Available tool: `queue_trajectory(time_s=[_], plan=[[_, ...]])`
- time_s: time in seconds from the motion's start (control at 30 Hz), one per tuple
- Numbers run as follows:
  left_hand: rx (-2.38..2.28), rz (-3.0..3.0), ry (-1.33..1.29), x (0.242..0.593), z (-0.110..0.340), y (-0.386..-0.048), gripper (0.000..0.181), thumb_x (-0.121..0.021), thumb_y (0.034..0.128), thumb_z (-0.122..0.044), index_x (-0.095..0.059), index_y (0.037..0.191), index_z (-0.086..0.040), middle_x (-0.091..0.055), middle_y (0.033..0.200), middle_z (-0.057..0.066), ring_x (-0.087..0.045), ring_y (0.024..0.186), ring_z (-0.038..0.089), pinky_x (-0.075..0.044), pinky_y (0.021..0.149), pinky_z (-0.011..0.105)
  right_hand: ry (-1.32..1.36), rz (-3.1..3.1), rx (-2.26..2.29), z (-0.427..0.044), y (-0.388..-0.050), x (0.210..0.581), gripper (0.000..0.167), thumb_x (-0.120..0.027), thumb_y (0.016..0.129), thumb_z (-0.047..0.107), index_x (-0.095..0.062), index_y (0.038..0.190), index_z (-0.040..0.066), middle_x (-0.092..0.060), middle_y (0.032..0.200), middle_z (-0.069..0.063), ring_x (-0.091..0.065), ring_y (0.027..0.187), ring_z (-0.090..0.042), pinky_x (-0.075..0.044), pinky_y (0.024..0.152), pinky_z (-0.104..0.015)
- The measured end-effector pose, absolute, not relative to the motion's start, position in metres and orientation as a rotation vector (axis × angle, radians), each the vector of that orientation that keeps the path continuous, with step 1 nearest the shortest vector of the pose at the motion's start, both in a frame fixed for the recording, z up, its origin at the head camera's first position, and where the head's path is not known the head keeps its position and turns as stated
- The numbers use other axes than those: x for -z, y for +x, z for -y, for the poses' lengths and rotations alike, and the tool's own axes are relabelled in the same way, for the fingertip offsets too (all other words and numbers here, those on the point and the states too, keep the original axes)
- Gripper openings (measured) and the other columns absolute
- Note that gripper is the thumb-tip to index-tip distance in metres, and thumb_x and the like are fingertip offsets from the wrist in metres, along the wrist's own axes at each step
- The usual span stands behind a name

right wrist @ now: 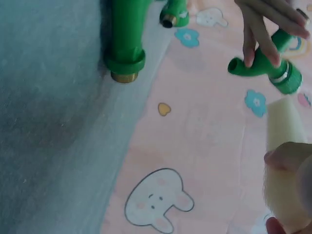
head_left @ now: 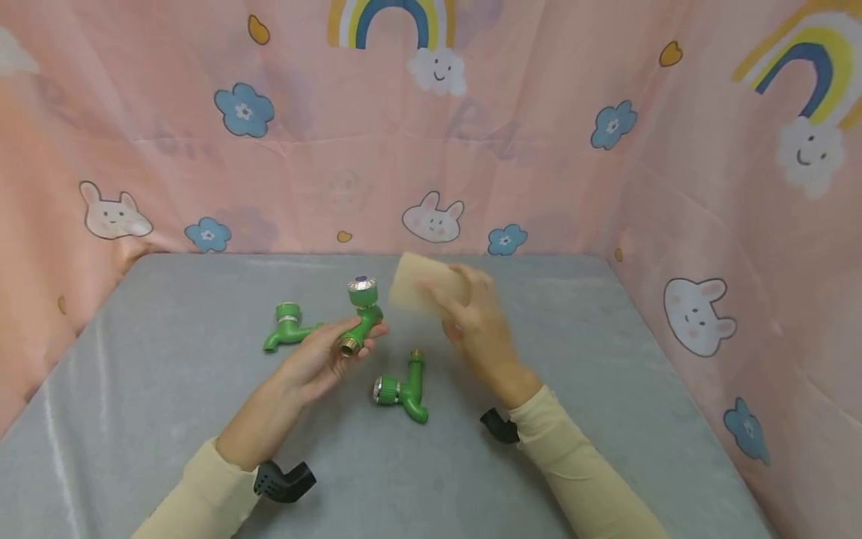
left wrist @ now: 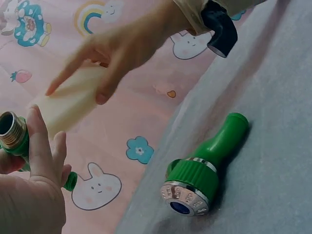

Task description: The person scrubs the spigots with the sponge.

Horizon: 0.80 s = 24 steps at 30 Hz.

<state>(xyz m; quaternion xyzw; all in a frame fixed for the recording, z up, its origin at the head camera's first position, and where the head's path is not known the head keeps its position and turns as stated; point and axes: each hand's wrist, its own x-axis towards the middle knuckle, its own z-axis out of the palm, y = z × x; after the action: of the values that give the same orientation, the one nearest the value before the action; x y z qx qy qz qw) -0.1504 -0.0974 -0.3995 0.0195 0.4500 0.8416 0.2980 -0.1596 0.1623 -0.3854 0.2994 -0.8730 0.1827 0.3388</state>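
One green tap (head_left: 367,320) with a silver-capped knob is gripped in the fingers of the left hand (head_left: 323,361), above the gray table cover (head_left: 572,337), its brass threaded end toward the wearer. Near it but apart, a pale yellow sponge (head_left: 420,286) is clamped between the right hand's (head_left: 481,326) thumb and fingers. Two more taps rest on the cover: a far-left tap (head_left: 287,327) beyond the left wrist, and a nearer tap (head_left: 412,391) between the arms.
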Motion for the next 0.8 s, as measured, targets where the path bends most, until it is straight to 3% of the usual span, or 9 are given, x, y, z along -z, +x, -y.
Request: queue_trajectory(time_s=[0.13, 0.33, 0.57, 0.8], plan=[[-2.254, -1.166, 0.08, 0.398, 0.1, -0.153, 0.059, -0.041, 0.1107, -0.021, -0.019, 0.156, 0.009, -0.075, 0.115, 0.002, -0.07, 0.075, 0.001, -0.056, 0.071, 0.01, 0.747, 2.301, -0.681, -0.163, -0.158, 0.383, 0.071, -0.082, 0.076, -0.002, -0.058, 0.14, 0.015, -0.045, 0.139, -0.025, -0.046, 0.123, -0.044, -0.053, 0.092, -0.058], [-2.154, -1.3, 0.24, 0.401, 0.096, -0.15, 0.051, -0.047, 0.1091, -0.025, -0.039, 0.151, 0.002, -0.071, 0.116, 0.001, -0.066, 0.079, 0.001, -0.055, 0.07, 0.011, 0.952, 2.306, -0.782, -0.145, -0.146, 0.379, 0.069, -0.081, 0.079, -0.001, -0.056, 0.141, 0.016, -0.043, 0.142, -0.025, -0.046, 0.125, -0.044, -0.054, 0.093, -0.057], [-2.121, -1.299, 0.267, 0.4, 0.098, -0.147, 0.03, -0.046, 0.1092, -0.024, -0.055, 0.132, -0.006, -0.072, 0.106, -0.002, -0.064, 0.075, 0.001, -0.054, 0.068, 0.011, 0.935, 2.392, -0.769, -0.151, -0.152, 0.384, 0.072, -0.083, 0.075, -0.006, -0.059, 0.14, 0.016, -0.043, 0.142, -0.025, -0.047, 0.127, -0.046, -0.056, 0.093, -0.056], [-2.131, -1.365, 0.297, 0.396, 0.1, -0.147, 0.053, -0.045, 0.1097, -0.027, -0.036, 0.15, 0.006, -0.068, 0.106, -0.006, -0.062, 0.075, 0.002, -0.053, 0.072, 0.014, 0.832, 2.456, -0.911, -0.166, -0.153, 0.375, 0.069, -0.077, 0.082, -0.003, -0.056, 0.144, 0.017, -0.042, 0.144, -0.024, -0.046, 0.128, -0.042, -0.055, 0.093, -0.055]])
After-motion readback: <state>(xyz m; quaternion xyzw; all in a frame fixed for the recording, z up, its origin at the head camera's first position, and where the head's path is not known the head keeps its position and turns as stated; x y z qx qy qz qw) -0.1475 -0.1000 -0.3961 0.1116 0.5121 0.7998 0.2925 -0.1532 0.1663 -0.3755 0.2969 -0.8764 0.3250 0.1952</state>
